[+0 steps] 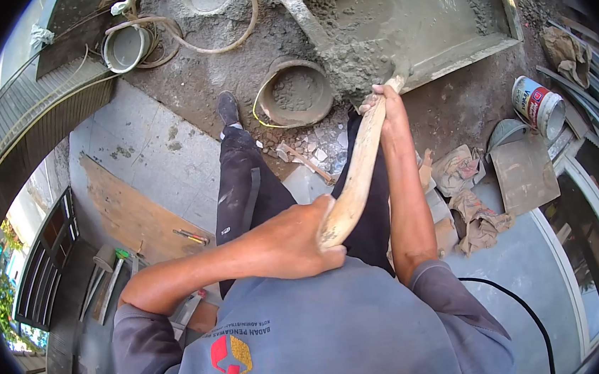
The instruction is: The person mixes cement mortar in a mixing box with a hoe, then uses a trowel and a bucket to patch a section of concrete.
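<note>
A thick, pale wooden tool handle [356, 171] slants up from my waist to the mixing trough [439, 68]. My left hand [300, 238] is closed around its near end, close to my belly. Farther up, my right hand [389, 106] wraps the handle near the trough's front edge. The tool's head is hidden where the handle meets the wet grey mortar [367, 60]. Mortar is heaped on the trough's left side, with watery slurry [413, 17] to the right. Left of my right hand stands a round tub [270, 107] with mortar inside and a yellow handle.
A pale bucket [109, 55] and a coiled hose [254, 20] lie at the upper left. Rubble [314, 150] is scattered between my feet. On the right are a paint pail [540, 107], crumpled paper bags [475, 218] and a flat board [524, 174]. A plywood sheet [134, 212] lies left.
</note>
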Demonstrator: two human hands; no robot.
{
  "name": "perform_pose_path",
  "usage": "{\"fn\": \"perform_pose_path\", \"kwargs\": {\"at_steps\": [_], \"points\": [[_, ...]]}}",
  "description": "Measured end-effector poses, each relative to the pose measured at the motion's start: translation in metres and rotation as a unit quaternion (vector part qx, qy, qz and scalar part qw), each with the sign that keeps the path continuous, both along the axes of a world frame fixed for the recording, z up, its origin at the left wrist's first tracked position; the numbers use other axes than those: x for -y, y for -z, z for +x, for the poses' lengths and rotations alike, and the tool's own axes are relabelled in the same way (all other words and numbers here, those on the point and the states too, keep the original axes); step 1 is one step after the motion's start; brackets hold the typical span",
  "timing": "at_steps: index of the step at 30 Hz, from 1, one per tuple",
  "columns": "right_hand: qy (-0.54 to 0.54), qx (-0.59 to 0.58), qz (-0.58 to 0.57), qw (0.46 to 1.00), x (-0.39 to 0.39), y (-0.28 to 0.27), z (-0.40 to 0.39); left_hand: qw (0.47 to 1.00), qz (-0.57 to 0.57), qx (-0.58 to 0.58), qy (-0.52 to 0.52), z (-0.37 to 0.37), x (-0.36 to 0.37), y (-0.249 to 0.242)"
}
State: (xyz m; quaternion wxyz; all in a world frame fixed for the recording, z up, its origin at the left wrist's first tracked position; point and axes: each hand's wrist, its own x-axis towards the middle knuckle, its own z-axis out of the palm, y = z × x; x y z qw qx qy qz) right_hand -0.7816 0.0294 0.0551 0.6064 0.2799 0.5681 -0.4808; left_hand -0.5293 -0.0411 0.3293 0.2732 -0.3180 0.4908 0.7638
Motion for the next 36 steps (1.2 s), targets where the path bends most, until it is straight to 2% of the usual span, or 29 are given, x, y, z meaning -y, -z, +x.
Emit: {"fn": "perform_pose_path", "kwargs": {"at_steps": [3, 5, 6, 9, 10, 13, 16, 19, 22, 24, 26, 29, 32, 35, 36], "points": [[0.045, -0.008, 0.004, 0.999, -0.022, 0.014, 0.088, 0.998, -0.051, 0.017, 0.041, 0.103, -0.003, 0.034], [0.080, 0.004, -0.003, 0.997, -0.036, 0.036, 0.140, 0.987, -0.114, 0.067, 0.086, 0.170, -0.019, 0.076], [0.065, -0.006, 0.007, 0.998, -0.035, 0.040, 0.161, 0.977, -0.154, 0.096, 0.108, 0.198, -0.029, 0.101], [0.076, 0.011, 0.022, 0.997, -0.041, 0.072, 0.202, 0.948, -0.292, 0.090, 0.087, 0.261, -0.058, 0.162], [0.082, 0.015, 0.030, 0.996, -0.046, 0.079, 0.210, 0.948, -0.293, 0.094, 0.081, 0.275, -0.065, 0.173], [0.083, 0.018, 0.035, 0.996, -0.051, 0.081, 0.224, 0.943, -0.314, 0.089, 0.066, 0.298, -0.077, 0.186], [0.097, 0.041, 0.022, 0.994, -0.048, 0.052, 0.218, 0.933, -0.355, 0.043, 0.045, 0.296, -0.081, 0.165], [0.084, 0.020, -0.002, 0.996, -0.032, 0.009, 0.176, 0.945, -0.323, 0.023, 0.052, 0.251, -0.069, 0.133], [0.081, -0.033, -0.030, 0.996, -0.008, 0.001, 0.097, 0.955, -0.296, -0.024, -0.017, 0.168, -0.054, 0.126], [0.060, -0.112, -0.037, 0.991, 0.025, 0.001, 0.028, 0.956, -0.291, -0.021, -0.045, 0.099, -0.044, 0.140], [0.042, -0.190, -0.047, 0.980, 0.065, 0.013, -0.047, 0.947, -0.309, -0.065, -0.061, 0.030, -0.033, 0.179], [-0.002, -0.253, -0.050, 0.966, 0.133, 0.071, -0.173, 0.943, -0.324, -0.022, -0.069, -0.101, 0.011, 0.218], [-0.041, -0.240, -0.081, 0.967, 0.197, 0.151, -0.276, 0.930, -0.354, -0.017, -0.097, -0.208, 0.054, 0.254], [-0.103, -0.207, -0.066, 0.971, 0.235, 0.209, -0.310, 0.936, -0.327, -0.003, -0.131, -0.249, 0.076, 0.274], [-0.126, -0.204, -0.018, 0.971, 0.237, 0.215, -0.292, 0.938, -0.316, 0.003, -0.144, -0.254, 0.077, 0.280]]}}
